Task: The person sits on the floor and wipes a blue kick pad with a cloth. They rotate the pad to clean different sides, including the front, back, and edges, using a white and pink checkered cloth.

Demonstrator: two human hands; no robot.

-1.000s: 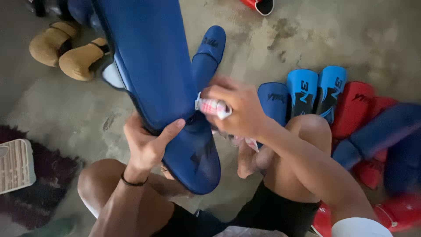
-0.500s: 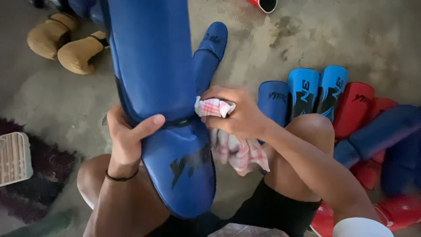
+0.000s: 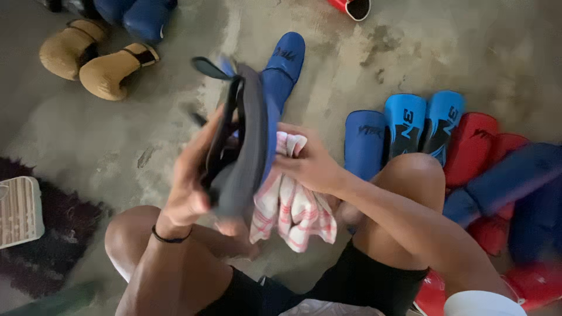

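two hands mid-frame | left hand [image 3: 190, 175] gripping blue shin guard [image 3: 249, 140] edge-on | right hand [image 3: 307, 164] holding checked cloth [image 3: 293, 210] against it

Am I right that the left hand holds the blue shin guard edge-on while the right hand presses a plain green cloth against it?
Not quite: the cloth is white with pink-red checks, not plain green. The head view shows it. The rest stands: the left hand holds the blue shin guard edge-on while the right hand presses the cloth against it.
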